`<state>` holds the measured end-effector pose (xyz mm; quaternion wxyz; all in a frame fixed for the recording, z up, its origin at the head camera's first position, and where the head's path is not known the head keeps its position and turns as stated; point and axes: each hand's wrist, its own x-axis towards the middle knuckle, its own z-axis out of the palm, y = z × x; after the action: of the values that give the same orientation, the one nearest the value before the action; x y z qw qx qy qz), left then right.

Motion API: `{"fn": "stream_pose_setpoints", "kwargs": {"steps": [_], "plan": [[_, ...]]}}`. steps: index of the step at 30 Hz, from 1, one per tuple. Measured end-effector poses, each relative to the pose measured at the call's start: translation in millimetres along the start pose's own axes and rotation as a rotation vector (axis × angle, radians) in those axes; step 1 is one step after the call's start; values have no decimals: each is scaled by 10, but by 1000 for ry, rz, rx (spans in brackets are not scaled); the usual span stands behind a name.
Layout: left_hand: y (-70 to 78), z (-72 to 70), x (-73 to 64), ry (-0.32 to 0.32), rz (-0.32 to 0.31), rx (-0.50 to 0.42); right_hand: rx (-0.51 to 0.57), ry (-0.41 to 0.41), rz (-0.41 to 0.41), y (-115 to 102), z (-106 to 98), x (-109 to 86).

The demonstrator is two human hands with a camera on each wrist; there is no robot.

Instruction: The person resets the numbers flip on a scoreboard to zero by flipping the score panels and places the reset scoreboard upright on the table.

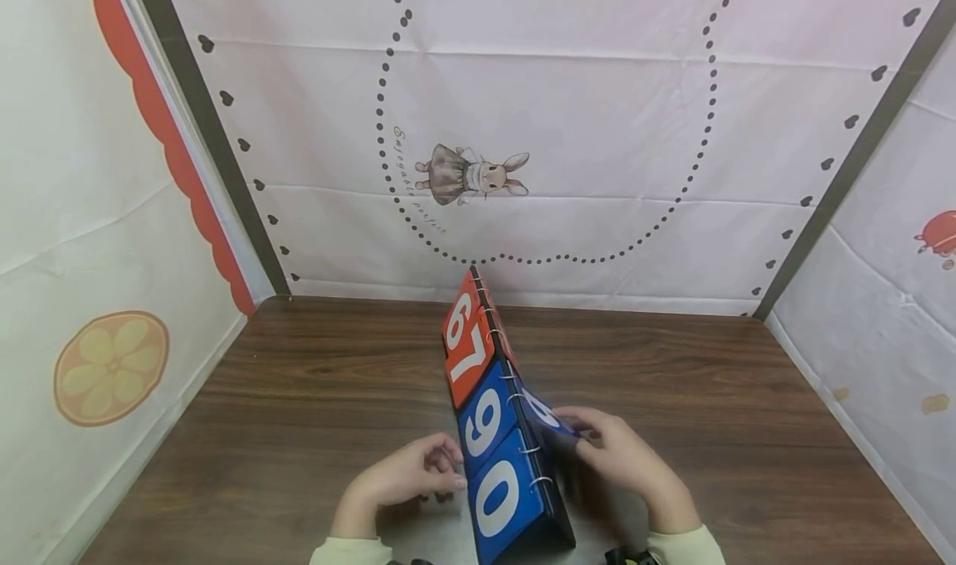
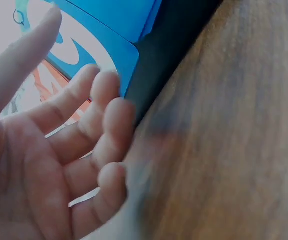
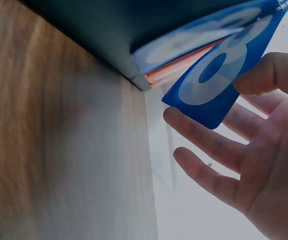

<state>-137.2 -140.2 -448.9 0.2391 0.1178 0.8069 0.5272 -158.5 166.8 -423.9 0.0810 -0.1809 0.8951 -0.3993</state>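
Note:
A tent-shaped flip scoreboard with a black base [image 1: 558, 519] stands lengthwise on the table, its cards hung on metal rings. Its left face carries red number cards [image 1: 465, 376] at the far end and blue number cards [image 1: 523, 511] nearer me. On the right side my right hand [image 1: 618, 453] pinches a blue number card [image 3: 224, 95] between thumb and fingers, and that card is swung out from the board. My left hand [image 1: 403, 472] is beside the left face, fingers loosely bent at the lower edge of the blue cards, palm [image 2: 29, 165] holding nothing.
The brown wood-grain table [image 1: 336, 366] spreads out on both sides of the scoreboard. A white printed cloth [image 1: 597, 150] with a rabbit figure [image 1: 470, 175] hangs behind it. Similar cloth panels line the left and right sides.

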Motion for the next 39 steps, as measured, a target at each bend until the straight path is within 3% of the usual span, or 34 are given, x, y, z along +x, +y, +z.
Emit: {"fn": "stream_pose_setpoints", "kwargs": {"steps": [4,7,10,12,16,20,23,25,34,39], "plan": [[154,1,23,180,79,54,-18,61,-8,25,-75,-23],[320,20,46,340,179,71,-22,106,-42,44,-131,-47],[468,61,73,429,300,61,-4,152,-72,58,-174,-82],[521,101,93,427,376,76,5,192,-109,69,-185,-108],[529,171,134,347,471,148,-8,331,-228,107,-195,-151],[503,180,129,296,480,186,29,475,-407,136,-226,-130],[495,165,112,270,465,191,87,528,-468,120,-251,-96],[494,160,101,254,457,194,126,531,-419,91,-252,-83],[553,185,74,221,399,242,363,395,-3,29,-187,-89],[556,186,63,216,396,243,412,348,92,-17,-155,-80]]}}
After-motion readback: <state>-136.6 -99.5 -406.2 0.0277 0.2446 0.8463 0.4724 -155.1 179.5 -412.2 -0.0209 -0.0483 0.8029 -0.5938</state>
